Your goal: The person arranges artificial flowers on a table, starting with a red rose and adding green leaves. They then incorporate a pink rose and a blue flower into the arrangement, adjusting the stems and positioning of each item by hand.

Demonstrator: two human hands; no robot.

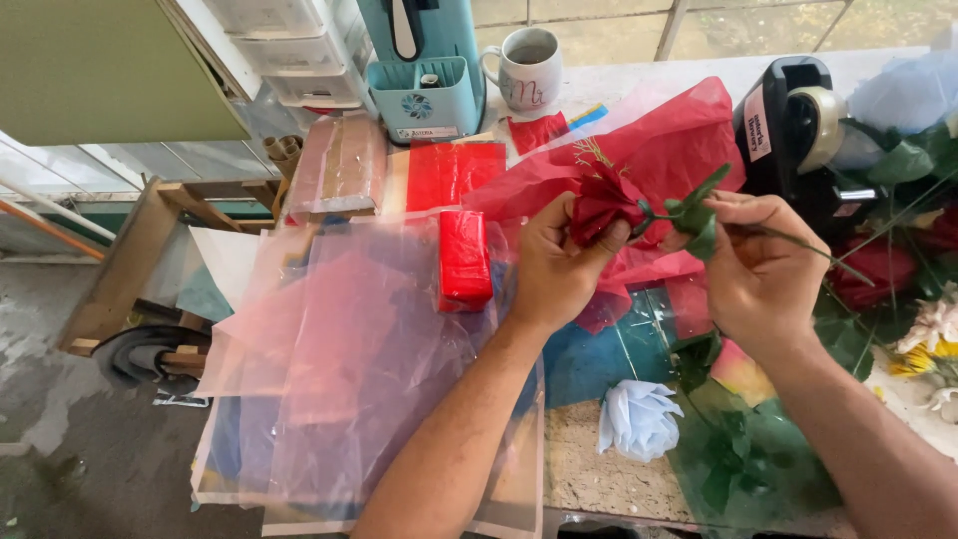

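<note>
My left hand (pixel 559 262) pinches the red crepe petals of an artificial flower (pixel 602 203) with yellow stamens at its top. My right hand (pixel 760 262) holds the same flower's green stem and leaf (pixel 699 212), its thin wire running off to the right. Both hands hover above a sheet of red tissue paper (pixel 671 140). A folded red paper block (pixel 464 258) lies just left of my left hand.
Clear pinkish plastic sheets (pixel 339 359) cover the left of the worktable. A pale blue paper rose (pixel 639 417) lies near the front edge. A black tape dispenser (pixel 803 130), a mug (pixel 527 68), a teal machine (pixel 424 70) and more paper flowers (pixel 923 329) surround the hands.
</note>
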